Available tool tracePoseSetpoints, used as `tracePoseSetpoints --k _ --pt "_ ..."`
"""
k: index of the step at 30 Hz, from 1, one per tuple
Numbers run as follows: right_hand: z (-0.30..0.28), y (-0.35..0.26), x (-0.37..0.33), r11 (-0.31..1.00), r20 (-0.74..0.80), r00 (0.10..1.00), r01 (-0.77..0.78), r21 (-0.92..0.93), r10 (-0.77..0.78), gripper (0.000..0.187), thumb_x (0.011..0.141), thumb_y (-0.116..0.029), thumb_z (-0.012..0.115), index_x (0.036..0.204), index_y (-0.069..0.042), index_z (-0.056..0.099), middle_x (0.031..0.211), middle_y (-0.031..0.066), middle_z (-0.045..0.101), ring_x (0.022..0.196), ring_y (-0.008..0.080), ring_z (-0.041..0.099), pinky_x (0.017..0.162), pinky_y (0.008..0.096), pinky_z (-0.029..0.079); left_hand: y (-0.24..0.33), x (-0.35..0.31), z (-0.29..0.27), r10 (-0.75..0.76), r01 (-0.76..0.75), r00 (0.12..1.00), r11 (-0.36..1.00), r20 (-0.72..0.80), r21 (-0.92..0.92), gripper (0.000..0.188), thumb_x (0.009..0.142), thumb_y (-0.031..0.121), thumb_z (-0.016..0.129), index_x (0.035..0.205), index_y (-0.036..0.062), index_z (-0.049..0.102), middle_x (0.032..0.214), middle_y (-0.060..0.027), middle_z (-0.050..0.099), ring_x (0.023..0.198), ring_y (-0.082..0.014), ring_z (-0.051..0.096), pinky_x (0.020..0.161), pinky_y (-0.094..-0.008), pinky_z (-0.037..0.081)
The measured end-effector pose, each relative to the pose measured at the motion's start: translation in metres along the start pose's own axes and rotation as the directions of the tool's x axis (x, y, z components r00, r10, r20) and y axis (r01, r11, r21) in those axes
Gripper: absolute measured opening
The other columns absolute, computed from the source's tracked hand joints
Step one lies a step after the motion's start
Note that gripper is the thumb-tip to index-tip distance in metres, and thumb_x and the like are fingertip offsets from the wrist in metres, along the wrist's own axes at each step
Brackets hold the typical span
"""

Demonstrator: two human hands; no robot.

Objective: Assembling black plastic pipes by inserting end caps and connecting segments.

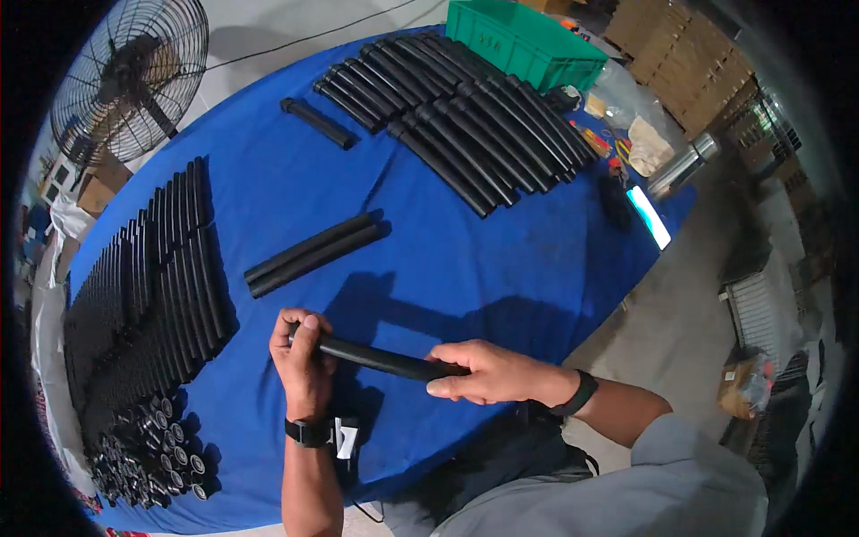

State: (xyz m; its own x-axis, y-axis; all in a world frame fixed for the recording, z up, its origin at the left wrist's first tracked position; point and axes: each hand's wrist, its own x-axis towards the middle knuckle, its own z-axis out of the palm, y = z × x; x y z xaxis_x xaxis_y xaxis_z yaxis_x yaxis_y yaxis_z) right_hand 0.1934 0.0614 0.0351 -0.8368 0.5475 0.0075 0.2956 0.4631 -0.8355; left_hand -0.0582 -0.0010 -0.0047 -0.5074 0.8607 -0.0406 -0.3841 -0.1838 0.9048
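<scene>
A black tube (pixel 380 358) is held between my two hands, above the near part of the blue-covered table. My left hand (pixel 302 351) closes round its left end, thumb on top. Around the right end, my right hand (pixel 483 370) grips with thumb and fingers; that end is partly hidden. Just beyond my hands, two black tubes (pixel 313 255) lie side by side on the cloth. Farther off, one black tube with a wider capped end (pixel 318 123) lies alone beside a large stack of similar capped tubes (pixel 465 116).
Rows of black tubes (pixel 152 277) cover the left side, with a heap of round black end pieces (pixel 165 452) nearer me. A green crate (pixel 523 45) stands at the back. On the right are a lit phone (pixel 649 217) and a metal flask (pixel 684 166). A fan (pixel 130 76) stands back left.
</scene>
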Motion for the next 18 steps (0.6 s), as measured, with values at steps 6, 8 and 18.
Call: tracePoseSetpoints --k 6,8,18 --pt "0.005 0.007 0.002 0.974 -0.082 0.990 0.093 -0.206 -0.112 0.038 0.089 -0.024 0.067 0.116 -0.002 0.052 0.082 0.0172 0.062 0.077 0.0369 0.065 0.067 0.0437 0.052 -0.004 0.003 -0.004 -0.032 0.035 0.998 0.998 -0.057 0.046 0.013 0.093 0.017 0.062 0.087 0.0093 0.054 0.073 -0.0032 0.060 0.045 -0.0059 0.044 0.037 -0.0198 0.031" --pt "-0.013 0.001 0.008 0.966 0.191 0.965 -0.212 0.146 0.182 0.039 0.089 -0.025 0.067 0.117 -0.002 0.052 0.084 0.0173 0.062 0.079 0.0372 0.065 0.067 0.0445 0.053 -0.004 0.003 -0.005 -0.027 0.027 1.000 1.000 0.004 -0.016 0.013 0.093 0.018 0.063 0.088 0.0092 0.054 0.073 -0.0035 0.060 0.044 -0.0064 0.044 0.037 -0.0199 0.031" --pt "-0.009 0.013 0.006 0.963 0.166 0.981 -0.141 0.229 0.104 0.029 0.092 -0.026 0.065 0.102 -0.002 0.053 0.076 0.0078 0.060 0.061 0.0207 0.061 0.051 0.0335 0.046 -0.003 -0.001 -0.004 -0.013 0.013 1.000 1.000 -0.029 0.002 0.012 0.093 0.016 0.062 0.088 0.0087 0.054 0.075 -0.0039 0.061 0.047 -0.0067 0.046 0.036 -0.0206 0.034"
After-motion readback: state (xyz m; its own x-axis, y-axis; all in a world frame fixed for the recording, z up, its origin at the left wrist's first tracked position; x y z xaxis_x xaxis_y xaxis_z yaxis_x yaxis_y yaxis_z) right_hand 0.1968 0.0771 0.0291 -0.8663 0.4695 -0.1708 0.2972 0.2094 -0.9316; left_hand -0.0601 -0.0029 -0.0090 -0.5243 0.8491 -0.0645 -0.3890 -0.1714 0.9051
